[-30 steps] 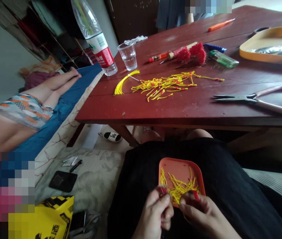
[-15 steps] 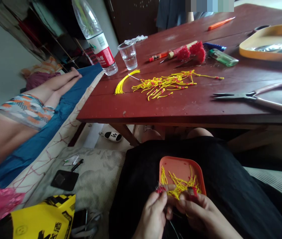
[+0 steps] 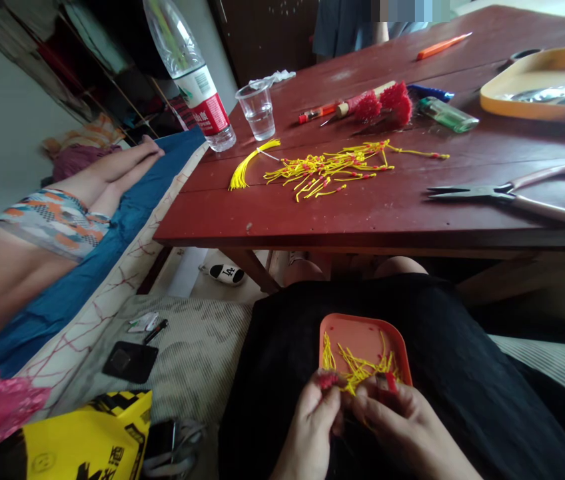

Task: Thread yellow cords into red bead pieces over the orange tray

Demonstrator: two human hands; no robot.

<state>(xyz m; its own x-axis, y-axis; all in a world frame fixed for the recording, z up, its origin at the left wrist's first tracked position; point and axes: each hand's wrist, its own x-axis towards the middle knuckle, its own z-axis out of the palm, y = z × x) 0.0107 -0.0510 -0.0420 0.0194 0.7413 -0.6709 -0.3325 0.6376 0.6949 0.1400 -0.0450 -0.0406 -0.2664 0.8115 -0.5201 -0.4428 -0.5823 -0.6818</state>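
Note:
An orange tray [image 3: 362,330] rests on my lap over black cloth and holds several yellow cords [image 3: 357,365]. My left hand [image 3: 312,427] is closed in a pinch on a small red tuft [image 3: 327,380] at the tray's near edge. My right hand [image 3: 402,430] is pinched on a small red piece [image 3: 391,382] beside it, with a yellow cord running between the two hands. Both hands almost touch at the fingertips.
A dark red table [image 3: 372,213] ahead bears yellow cords [image 3: 332,170], red tufts [image 3: 387,103], a lighter [image 3: 447,115], pliers [image 3: 512,195], a plastic cup [image 3: 257,110], a water bottle [image 3: 190,67] and an orange-yellow tray [image 3: 537,87]. A person lies on a blue mat [image 3: 112,227] at left.
My hands shifted slightly, with the fingertips drawn closer together over the tray's near edge. Nothing on the table moved.

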